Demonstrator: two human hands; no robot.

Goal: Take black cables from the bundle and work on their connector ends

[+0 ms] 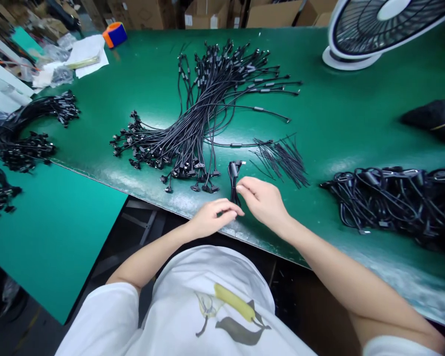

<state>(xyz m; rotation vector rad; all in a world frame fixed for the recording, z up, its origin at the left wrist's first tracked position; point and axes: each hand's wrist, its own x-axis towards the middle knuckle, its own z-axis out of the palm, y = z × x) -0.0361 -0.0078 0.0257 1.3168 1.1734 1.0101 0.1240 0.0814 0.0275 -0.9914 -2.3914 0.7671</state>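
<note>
A black cable (233,173), folded into a small upright bundle with its plug at the top, is between my hands near the table's front edge. My left hand (218,216) is closed at the bundle's lower end, where its fingers hide part of the cable. From the other side, my right hand (263,200) pinches at the bundle's middle. Whatever lies between those right fingertips is too small to make out. Just beyond the right hand lies a loose pile of thin black ties (287,160).
A large spread of black cables (196,116) covers the middle of the green table (356,113). Folded cable bundles (396,202) are heaped at the right, more cables (33,111) at the left. A white fan (350,58) and an orange-and-blue tape roll (114,35) stand at the back.
</note>
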